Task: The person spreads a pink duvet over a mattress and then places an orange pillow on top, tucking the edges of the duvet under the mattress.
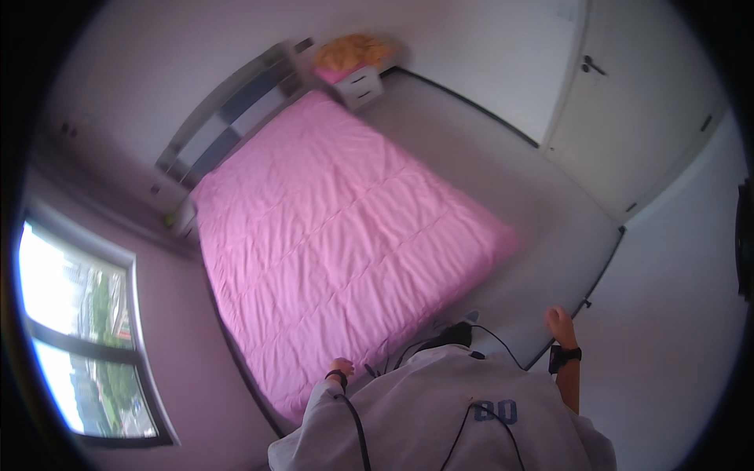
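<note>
A bed with a smooth, quilted pink cover (338, 235) fills the middle of the view, just ahead of me. My left hand (342, 366), with a black band at the wrist, is over the near edge of the cover. Whether it touches the fabric, and how its fingers lie, is too small and blurred to tell. Out to the right, away from the bed, my right hand (560, 325) is raised over the floor near the wall. Its fingers are curled into a loose fist with nothing seen in them, and a black strapped device (564, 359) sits on that wrist.
Behind the bed stands a grey panelled headboard (228, 114). A white nightstand (361, 88) at the far side carries an orange-yellow bundle (352, 52). Left is a window (86, 314); right, a closed white door (628, 118). Thin black cables (357, 428) hang along my grey top.
</note>
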Tool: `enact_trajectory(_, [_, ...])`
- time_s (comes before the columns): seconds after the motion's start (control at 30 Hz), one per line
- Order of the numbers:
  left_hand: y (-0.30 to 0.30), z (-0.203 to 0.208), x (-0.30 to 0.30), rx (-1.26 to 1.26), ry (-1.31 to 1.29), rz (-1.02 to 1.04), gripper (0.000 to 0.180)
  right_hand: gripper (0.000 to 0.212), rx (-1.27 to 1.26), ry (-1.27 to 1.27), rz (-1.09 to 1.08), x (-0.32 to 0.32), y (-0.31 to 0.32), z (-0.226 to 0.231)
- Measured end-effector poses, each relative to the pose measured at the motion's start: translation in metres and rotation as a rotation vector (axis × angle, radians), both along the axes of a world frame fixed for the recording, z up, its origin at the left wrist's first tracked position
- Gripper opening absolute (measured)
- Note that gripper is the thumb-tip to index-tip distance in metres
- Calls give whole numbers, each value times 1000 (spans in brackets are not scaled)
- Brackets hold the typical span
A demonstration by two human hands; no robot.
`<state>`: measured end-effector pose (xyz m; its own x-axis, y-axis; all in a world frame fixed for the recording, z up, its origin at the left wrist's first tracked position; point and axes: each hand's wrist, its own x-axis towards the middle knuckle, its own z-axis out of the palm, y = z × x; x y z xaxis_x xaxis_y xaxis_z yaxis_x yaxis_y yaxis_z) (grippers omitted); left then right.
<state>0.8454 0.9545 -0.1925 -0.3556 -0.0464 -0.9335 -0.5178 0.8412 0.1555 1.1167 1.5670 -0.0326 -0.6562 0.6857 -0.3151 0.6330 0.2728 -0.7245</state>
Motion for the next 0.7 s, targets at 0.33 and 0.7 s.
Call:
enact_trajectory(0.33, [454, 72, -206, 460, 489, -470, 19, 23, -137, 9, -559, 41, 178, 2])
enact_trajectory(0.7, [554, 8, -248, -122, 519, -1191, 28, 23, -226, -144, -559, 23, 445, -66])
